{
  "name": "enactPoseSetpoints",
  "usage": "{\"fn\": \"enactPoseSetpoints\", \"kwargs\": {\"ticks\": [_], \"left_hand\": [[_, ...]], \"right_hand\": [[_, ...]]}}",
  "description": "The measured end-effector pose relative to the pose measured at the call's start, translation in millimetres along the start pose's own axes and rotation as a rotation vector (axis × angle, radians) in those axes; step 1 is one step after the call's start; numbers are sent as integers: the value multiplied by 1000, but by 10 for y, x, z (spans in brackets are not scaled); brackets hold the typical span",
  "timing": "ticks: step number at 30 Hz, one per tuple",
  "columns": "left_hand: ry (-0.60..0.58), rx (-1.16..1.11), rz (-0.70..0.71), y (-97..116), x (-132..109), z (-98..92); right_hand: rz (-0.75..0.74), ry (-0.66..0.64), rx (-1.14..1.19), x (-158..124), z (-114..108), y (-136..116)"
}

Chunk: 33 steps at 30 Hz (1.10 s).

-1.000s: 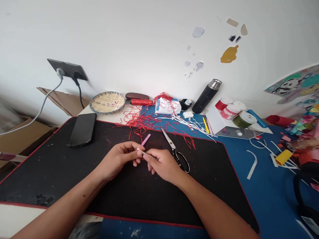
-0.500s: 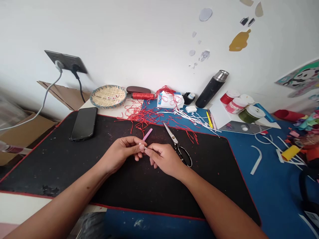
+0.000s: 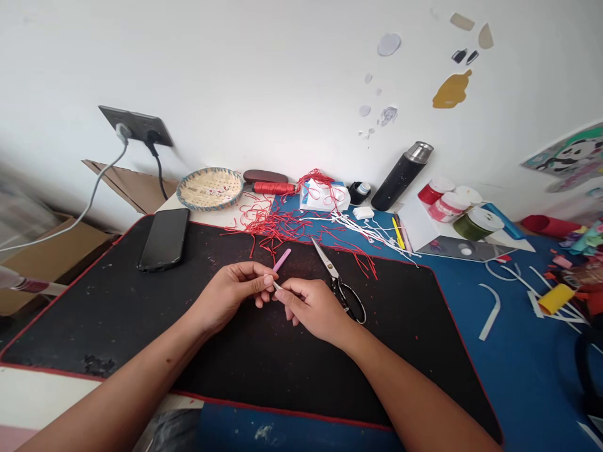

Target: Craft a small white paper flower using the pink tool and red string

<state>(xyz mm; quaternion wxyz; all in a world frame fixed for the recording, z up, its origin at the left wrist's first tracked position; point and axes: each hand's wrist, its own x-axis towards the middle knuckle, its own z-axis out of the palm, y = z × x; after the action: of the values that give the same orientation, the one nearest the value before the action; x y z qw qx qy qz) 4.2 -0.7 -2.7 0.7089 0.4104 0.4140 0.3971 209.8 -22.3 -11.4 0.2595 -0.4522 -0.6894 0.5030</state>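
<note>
Above the black desk mat (image 3: 301, 364), my left hand (image 3: 240, 284) pinches a small white strand (image 3: 276, 285) between thumb and fingers. My right hand (image 3: 308, 304) grips the other end of that strand, and a short pale length shows between the fingertips. The rest of it is hidden by the fingers. A slim pink stick-like tool (image 3: 283, 258) pokes out just beyond my left fingertips, its lower end hidden; I cannot tell whether it is held. Black-handled scissors (image 3: 335, 273) lie partly open on the mat, right behind my right hand.
Cut red cords (image 3: 276, 226) and white cords (image 3: 367, 229) are scattered along the back. A phone (image 3: 163, 240) lies left, near a woven basket (image 3: 210, 188). Further right are a black flask (image 3: 400, 179), paint jars (image 3: 450, 206) and a yellow roll (image 3: 556, 298).
My right fingertips have drawn slightly away from my left ones, so more of the white strand shows between them. The whole view has shifted slightly.
</note>
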Motion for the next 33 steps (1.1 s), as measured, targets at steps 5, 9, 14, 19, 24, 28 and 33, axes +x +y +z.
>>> {"fn": "enactPoseSetpoints", "kwargs": {"ticks": [5, 9, 14, 19, 24, 28, 33], "left_hand": [[-28, 13, -21, -9, -4, 3], [-18, 61, -12, -13, -2, 5], [-10, 88, 7, -4, 3, 8], [-16, 98, 8, 2, -3, 13], [-23, 115, 4, 3, -3, 11], [-27, 102, -4, -8, -2, -1], [-19, 94, 2, -25, -6, -14]], "right_hand": [[9, -3, 13, 4, -3, -3], [-9, 2, -18, 1, -4, -18], [-5, 1, -35, -2, 1, -24], [-17, 1, -28, 1, 1, -19], [-19, -6, -46, 4, 1, -12], [-20, -2, -51, 4, 3, -5], [-16, -1, -40, 4, 0, -8]]}}
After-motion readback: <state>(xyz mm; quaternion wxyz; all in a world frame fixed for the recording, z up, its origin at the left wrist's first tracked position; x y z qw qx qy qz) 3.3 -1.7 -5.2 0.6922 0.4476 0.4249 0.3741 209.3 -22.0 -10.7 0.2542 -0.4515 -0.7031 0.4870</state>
